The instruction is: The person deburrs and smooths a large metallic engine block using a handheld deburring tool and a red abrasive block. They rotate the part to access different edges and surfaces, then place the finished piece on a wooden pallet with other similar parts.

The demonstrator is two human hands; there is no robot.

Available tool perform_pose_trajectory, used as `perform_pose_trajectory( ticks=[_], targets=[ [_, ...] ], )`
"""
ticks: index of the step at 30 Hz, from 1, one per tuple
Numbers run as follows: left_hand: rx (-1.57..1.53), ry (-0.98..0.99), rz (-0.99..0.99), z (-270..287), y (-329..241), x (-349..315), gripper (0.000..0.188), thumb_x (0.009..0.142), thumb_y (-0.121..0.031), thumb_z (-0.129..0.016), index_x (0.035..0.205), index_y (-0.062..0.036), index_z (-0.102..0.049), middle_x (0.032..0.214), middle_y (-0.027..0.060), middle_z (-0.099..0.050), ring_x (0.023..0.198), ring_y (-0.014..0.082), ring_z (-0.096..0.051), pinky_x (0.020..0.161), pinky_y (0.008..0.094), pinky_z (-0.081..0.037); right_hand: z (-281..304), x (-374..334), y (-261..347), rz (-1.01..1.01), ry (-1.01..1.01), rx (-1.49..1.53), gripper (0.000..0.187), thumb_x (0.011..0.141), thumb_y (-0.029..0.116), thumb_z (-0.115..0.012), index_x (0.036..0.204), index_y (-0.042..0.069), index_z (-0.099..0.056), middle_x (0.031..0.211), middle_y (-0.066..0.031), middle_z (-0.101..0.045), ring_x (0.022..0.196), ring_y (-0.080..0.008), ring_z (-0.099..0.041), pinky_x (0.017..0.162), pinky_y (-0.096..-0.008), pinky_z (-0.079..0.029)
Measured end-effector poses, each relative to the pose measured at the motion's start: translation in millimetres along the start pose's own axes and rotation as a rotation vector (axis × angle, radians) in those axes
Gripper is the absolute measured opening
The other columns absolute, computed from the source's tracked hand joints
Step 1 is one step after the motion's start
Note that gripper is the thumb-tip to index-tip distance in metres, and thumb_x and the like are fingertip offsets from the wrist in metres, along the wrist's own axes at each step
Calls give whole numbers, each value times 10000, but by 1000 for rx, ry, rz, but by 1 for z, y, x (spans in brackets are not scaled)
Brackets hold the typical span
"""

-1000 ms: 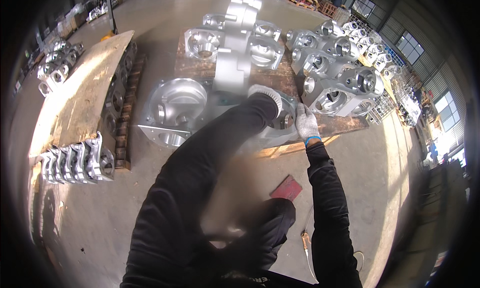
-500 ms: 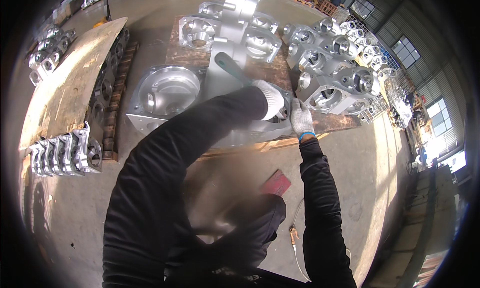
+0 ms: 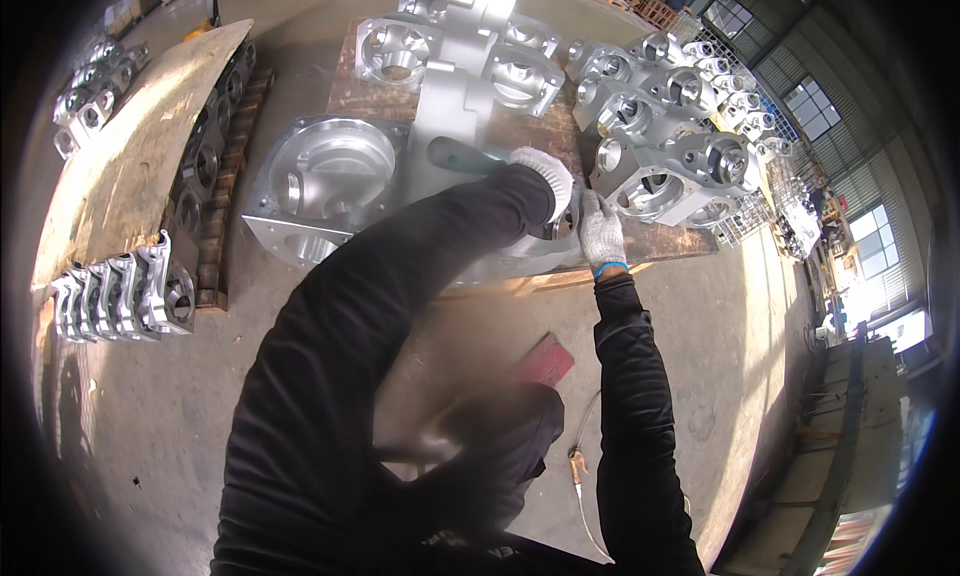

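My left hand [image 3: 546, 179], in a white knitted glove, is closed round a hand tool with a grey-green handle [image 3: 462, 157]. The handle sticks out to the left of the fist; the tool's working end is hidden. Under it lies a large silver metal casting [image 3: 335, 176] with a wide round opening, at the near edge of a wooden pallet. My right hand [image 3: 603, 236], gloved with a blue band at the wrist, grips the casting's right end, its fingers pointing away from me. My left forearm covers part of the casting.
More castings [image 3: 522, 76] stand farther back on the pallet [image 3: 345, 91], with others [image 3: 660, 171] close on its right. A plywood-topped stack [image 3: 140, 146] is at the left, with a row of brackets [image 3: 125, 298]. On the floor lie a red plate [image 3: 548, 360] and an air gun [image 3: 577, 464] with its hose.
The tool's handle has swung down from a steep slant to nearly level. My left hand has shifted slightly right and turned with it. My right hand stays at the casting's end.
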State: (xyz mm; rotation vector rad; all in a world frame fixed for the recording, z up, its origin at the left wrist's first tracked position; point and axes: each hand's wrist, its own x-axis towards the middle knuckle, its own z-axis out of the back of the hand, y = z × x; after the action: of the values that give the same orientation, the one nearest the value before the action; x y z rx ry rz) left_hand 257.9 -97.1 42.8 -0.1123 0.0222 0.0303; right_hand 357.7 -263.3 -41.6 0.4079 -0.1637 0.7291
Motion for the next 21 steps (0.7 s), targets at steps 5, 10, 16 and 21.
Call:
perform_pose_trajectory(
  ticks=[5,10,16,21],
  targets=[
    [-14,9,-14,-1,-4,-1,324,975,-252,-652,1196,-105,-838,1237,143,-808,1149,322,-779,941,502,-612,1,2,-4,-37,39,50,419,1101,210,-468,1419,-11,-627,1380,-301,-667,1287,-491,-625,1131,-503,-482],
    [-47,-26,-90,1,-15,-4,274,954,-212,-675,1105,-46,-830,1144,199,-799,1071,363,-776,934,453,-605,-16,10,-22,120,3,-109,423,1039,135,-522,1422,-14,-622,1349,-278,-687,1257,-454,-657,1131,-489,-503],
    [62,-46,-278,-1,4,-13,236,955,-239,-667,1022,-90,-837,998,171,-800,944,360,-778,859,458,-608,-15,11,-19,-107,-58,249,377,1095,289,-450,1272,10,-633,1284,-301,-676,1222,-521,-604,1050,-541,-493],
    [289,-145,-580,6,54,-26,59,818,-154,-733,838,-128,-782,822,118,-755,803,346,-756,737,440,-615,2,1,0,13,36,-86,375,1107,213,-508,1375,-5,-656,1349,-287,-695,1271,-465,-652,1085,-495,-528]
  ],
)
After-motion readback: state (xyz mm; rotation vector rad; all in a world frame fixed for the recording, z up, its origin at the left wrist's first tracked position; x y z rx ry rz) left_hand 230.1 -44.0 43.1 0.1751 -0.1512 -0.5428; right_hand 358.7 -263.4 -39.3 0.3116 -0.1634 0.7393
